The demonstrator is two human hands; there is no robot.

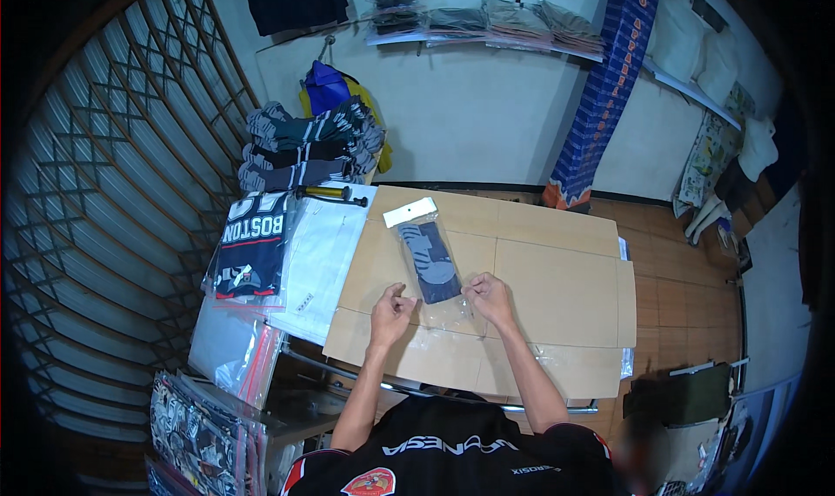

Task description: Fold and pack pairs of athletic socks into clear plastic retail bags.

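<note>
A pair of grey and dark blue socks (432, 261) lies folded in a clear plastic bag (448, 315) with a white header (410, 211), at a slight tilt on the cardboard-topped table. At the bag's near right corner, my right hand (489, 299) pinches the see-through plastic. My left hand (392, 315) is closed at the near left corner, thumb and fingers curled together at the plastic edge; the film is hard to make out there. Loose clear plastic spreads between both hands, below the socks.
Brown cardboard (557, 296) covers the table. To the left lie a dark bagged shirt (250, 248), white sheets (323, 265) and a yellow-and-black hand pump (326, 194). Stacked socks (309, 148) stand behind these. Bagged garments (204, 431) fill the lower left; a folding metal gate (122, 174) borders that side.
</note>
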